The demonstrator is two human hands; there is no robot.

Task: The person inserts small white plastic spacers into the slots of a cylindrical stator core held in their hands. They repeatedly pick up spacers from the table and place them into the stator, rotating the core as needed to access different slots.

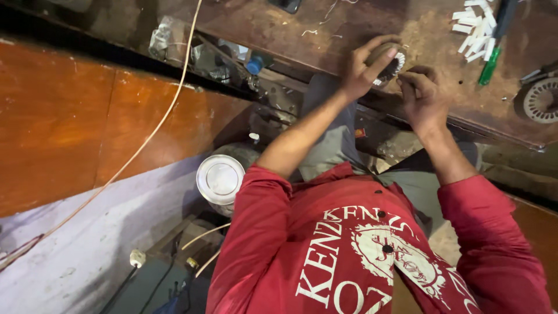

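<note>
My left hand (363, 67) is curled over a small round motor part (390, 63), brown on top with a ring of pale teeth. It holds the part at the near edge of a worn brown workbench (418, 29). My right hand (421, 96) is just right of the part, fingers bunched against its rim; whether they pinch anything is hidden. Both arms wear red sleeves (256, 232).
A heap of small white strips (474, 29) and a green-handled tool (491, 64) lie on the bench's right side. Another toothed round part (543, 99) sits at the far right. A shiny round tin (220, 178) stands by my knee, and a pale cable (145, 139) crosses the orange panel.
</note>
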